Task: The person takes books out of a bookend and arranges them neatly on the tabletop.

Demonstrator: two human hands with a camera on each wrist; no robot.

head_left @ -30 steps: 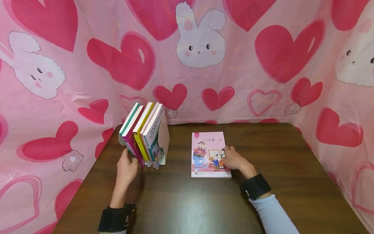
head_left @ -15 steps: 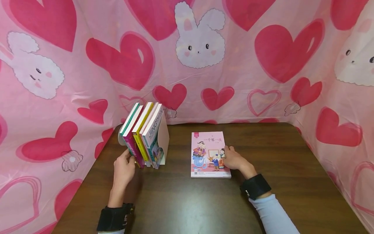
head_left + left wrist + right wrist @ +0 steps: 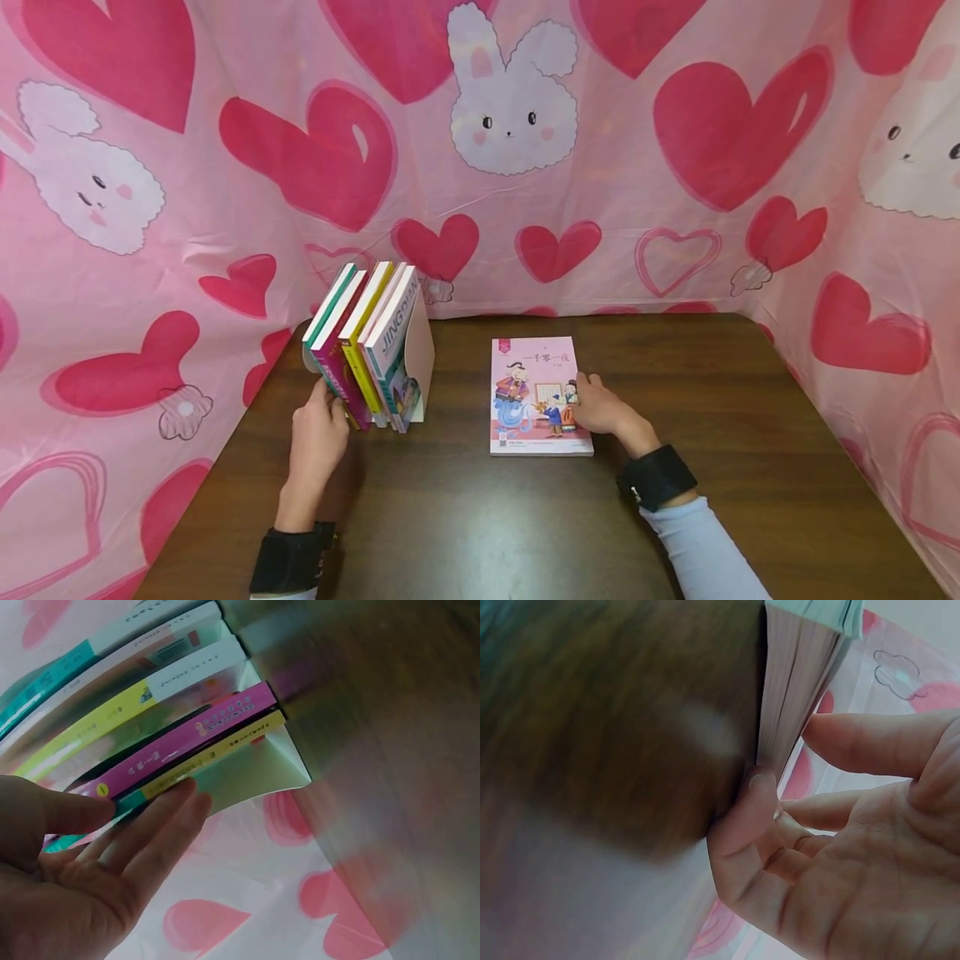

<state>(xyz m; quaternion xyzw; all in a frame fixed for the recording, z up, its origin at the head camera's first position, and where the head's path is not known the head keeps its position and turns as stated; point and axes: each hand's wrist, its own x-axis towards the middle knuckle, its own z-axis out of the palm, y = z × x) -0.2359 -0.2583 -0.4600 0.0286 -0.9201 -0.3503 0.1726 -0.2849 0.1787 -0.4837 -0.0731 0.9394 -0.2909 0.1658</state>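
Observation:
At the table's left, a white bookend (image 3: 422,367) holds several upright books, leaning slightly. My left hand (image 3: 318,429) is at the front of the row's left end. In the left wrist view its thumb and fingers pinch the outermost book, green and yellow (image 3: 214,757), beside a magenta book (image 3: 180,742). A pink picture-covered book (image 3: 534,400) lies flat at the table's middle. My right hand (image 3: 603,408) grips its right edge; the right wrist view shows the thumb by the cover and curled fingers at the pages (image 3: 791,682).
Yellow-spined (image 3: 362,375) and white-covered (image 3: 396,333) books stand further right in the row. Dark brown wood makes up the tabletop (image 3: 465,517). A pink cloth (image 3: 517,208) with hearts and rabbits hangs behind the table and along both sides.
My left hand has moved slightly left, and the green and magenta books have shifted a little at the top. The right hand and the pink book have stayed in place.

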